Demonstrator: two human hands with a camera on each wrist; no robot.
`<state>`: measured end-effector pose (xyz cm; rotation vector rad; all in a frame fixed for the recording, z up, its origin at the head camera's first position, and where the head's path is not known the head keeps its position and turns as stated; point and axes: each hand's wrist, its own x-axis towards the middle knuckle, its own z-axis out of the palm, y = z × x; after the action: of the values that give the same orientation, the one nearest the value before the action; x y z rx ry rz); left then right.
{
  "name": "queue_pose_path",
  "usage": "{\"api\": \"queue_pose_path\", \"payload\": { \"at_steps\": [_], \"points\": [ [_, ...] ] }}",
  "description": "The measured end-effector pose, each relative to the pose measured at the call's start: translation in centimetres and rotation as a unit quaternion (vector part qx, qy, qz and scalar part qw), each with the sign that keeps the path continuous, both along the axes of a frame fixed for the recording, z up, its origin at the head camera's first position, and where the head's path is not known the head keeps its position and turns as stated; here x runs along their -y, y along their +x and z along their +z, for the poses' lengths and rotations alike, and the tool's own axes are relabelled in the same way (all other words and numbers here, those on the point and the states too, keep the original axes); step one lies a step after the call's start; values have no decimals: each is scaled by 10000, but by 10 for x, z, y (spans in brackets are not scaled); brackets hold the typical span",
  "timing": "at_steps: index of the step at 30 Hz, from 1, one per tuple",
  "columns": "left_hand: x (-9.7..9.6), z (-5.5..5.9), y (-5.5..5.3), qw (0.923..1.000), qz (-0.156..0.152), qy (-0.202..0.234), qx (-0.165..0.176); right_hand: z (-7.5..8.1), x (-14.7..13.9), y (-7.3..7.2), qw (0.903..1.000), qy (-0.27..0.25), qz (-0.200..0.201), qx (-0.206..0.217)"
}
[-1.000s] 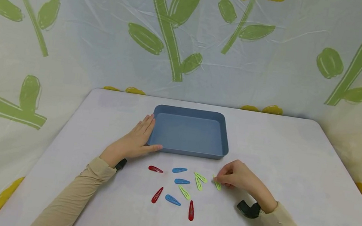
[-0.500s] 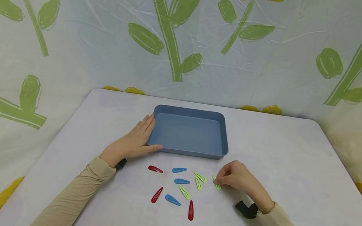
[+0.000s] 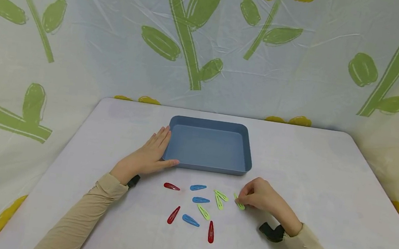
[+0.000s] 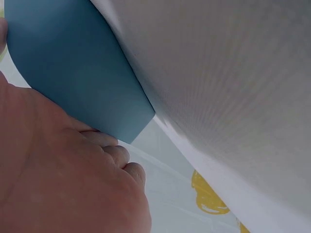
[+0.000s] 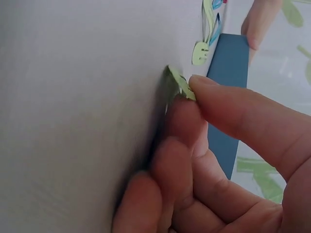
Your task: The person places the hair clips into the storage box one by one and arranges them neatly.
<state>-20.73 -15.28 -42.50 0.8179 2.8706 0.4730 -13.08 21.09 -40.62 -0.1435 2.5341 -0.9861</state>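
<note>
My left hand (image 3: 148, 151) rests with straight fingers along the left side of a blue-grey tray (image 3: 207, 168), its thumb at the front left corner. In the left wrist view the palm (image 4: 73, 170) lies beside the tray wall (image 4: 87, 68). To the right, my right hand (image 3: 263, 196) pinches a light green snap hair clip (image 3: 240, 204) between thumb and forefinger, low over the table. The right wrist view shows the held clip (image 5: 180, 82) tilted, one end close to the tabletop. Left of that hand lie other green clips (image 3: 218, 201), two of them overlapping.
Blue hair clips (image 3: 200, 200) and red hair clips (image 3: 173, 214) are scattered on the white table (image 3: 126, 232) in front of the tray. Nothing lies inside the tray. A floral curtain (image 3: 112, 39) stands behind the table's back edge.
My right hand and wrist have shifted slightly, and the green clip in its fingers has turned a little. The left hand, tray and other clips stay where they were.
</note>
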Motion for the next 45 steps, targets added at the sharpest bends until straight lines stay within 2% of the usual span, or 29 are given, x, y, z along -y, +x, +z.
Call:
{"api": "queue_pose_path", "payload": {
  "at_steps": [14,24,33,45],
  "points": [
    [-1,1,2,10000,18,49,27,5,2,-5,9993,-193,322,9],
    [-1,3,4,10000,13,65,-65,18,5,-11,9979,-297,537,-183],
    [-1,2,1,10000,36,-40,2,30,9,-16,9959,-531,667,-295],
    [0,0,1,10000,49,31,-20,46,17,-25,9930,-815,746,-414]
  ]
}}
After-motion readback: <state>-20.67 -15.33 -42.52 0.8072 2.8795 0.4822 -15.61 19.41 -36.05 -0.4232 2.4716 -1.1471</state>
